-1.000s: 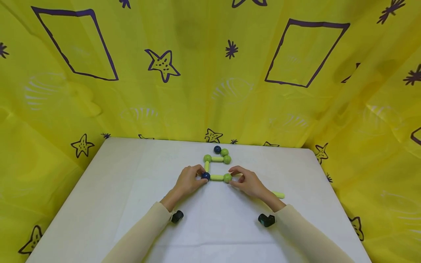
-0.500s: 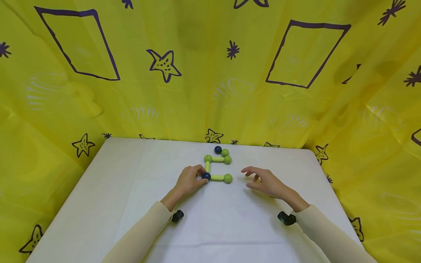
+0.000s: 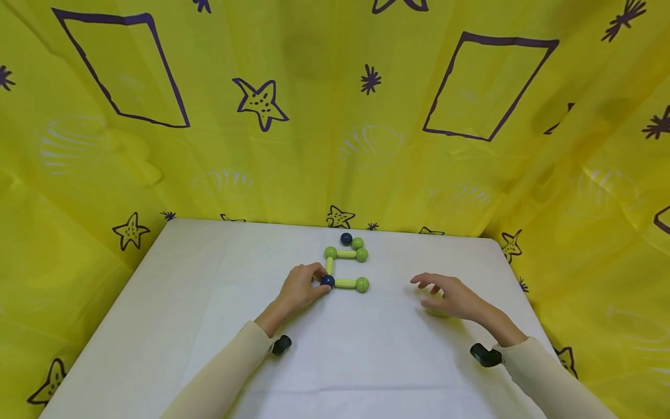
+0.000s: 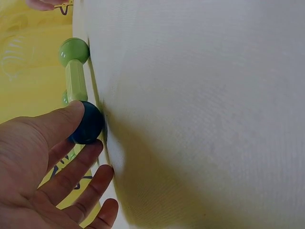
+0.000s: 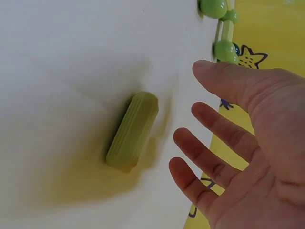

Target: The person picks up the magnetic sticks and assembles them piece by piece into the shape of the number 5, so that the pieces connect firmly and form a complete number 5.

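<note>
My left hand [image 3: 302,289] pinches a dark blue ball [image 4: 89,125] between thumb and fingers. The ball is a corner of a joined shape of light green rods and green balls on the table. From it one rod [image 3: 345,283] runs right to a green ball [image 3: 362,284], and another rod [image 3: 329,266] runs back to a second green ball [image 3: 330,252]. My right hand [image 3: 451,297] hovers at the right with fingers spread and nothing in them. Beneath it lies a loose light green ribbed rod [image 5: 133,132], mostly hidden by the hand in the head view.
At the back of the shape, a rod [image 3: 346,254] ends in a green ball [image 3: 362,254]. Beside that sit another green ball [image 3: 357,243] and a dark blue ball [image 3: 346,238]. A white table [image 3: 251,372] holds everything, and a yellow patterned curtain [image 3: 314,145] hangs behind and at the sides.
My right hand has let go of the green ball at the front right and moved right, over the loose rod. My left hand stays on the blue ball.
</note>
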A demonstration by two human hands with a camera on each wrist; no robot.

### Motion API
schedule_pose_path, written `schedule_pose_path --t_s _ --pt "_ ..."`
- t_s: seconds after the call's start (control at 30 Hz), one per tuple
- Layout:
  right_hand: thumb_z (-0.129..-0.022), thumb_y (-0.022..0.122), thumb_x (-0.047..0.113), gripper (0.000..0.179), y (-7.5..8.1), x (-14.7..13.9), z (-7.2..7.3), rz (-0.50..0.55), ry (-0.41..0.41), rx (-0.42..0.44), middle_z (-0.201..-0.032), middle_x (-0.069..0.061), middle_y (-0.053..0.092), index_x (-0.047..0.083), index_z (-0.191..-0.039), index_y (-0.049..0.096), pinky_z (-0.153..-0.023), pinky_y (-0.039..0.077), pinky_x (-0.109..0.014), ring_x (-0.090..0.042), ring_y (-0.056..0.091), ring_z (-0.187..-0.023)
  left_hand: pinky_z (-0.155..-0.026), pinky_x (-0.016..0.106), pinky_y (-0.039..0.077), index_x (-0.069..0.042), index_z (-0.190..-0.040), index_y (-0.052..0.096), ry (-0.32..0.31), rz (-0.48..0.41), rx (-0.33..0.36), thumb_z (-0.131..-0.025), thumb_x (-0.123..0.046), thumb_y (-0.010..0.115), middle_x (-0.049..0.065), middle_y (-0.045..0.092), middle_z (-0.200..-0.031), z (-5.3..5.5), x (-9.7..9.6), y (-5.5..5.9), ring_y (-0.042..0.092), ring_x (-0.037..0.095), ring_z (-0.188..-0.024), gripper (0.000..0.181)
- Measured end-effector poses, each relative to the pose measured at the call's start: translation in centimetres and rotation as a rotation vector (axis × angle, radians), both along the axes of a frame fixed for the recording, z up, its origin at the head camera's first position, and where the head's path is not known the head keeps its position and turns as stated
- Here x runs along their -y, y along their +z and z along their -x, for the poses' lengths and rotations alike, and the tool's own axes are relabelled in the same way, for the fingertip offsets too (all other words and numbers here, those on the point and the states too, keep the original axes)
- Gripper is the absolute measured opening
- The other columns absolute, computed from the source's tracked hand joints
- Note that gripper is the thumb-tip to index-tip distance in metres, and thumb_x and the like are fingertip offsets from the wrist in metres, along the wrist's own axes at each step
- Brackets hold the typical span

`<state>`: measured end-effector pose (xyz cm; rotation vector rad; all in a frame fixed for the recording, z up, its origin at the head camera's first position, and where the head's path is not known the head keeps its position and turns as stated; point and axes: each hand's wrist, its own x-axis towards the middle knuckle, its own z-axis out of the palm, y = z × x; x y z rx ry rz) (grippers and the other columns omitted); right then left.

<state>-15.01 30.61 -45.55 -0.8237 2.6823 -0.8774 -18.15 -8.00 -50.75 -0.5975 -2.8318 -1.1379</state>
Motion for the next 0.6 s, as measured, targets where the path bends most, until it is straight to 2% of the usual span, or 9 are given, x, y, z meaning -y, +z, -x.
schedule_pose_path --t_s 0.23,0.6 --pt "-0.093 0.076 0.009 0.043 0.1 -1.0 -0.5 -0.018 -0.008 0.034 -0.119 -0.015 0.070 0.005 -0.133 0.062 -0.084 0.054 -0.049 -0.032 0.064 -0.098 -0.085 0.041 0.043 -0.008 -0.102 0.072 0.005 0.008 0.023 -0.087 -0.018 0.084 0.003 0.077 -0.093 -0.1 0.0 0.1 0.059 0.020 -0.083 0.022" --pt "-0.093 0.076 0.015 0.038 0.4 -1.9 -0.6 -0.092 0.027 0.090 -0.110 -0.009 0.068 0.007 -0.128 0.063 -0.082 0.053 -0.047 -0.028 0.062 -0.094 -0.085 0.041 0.044 -0.008 -0.103 0.071 0.003 0.009 0.033 -0.087 -0.018 0.084 0.003 0.077 -0.094 -0.1 0.0 0.2 0.059 0.020 -0.085 0.023"
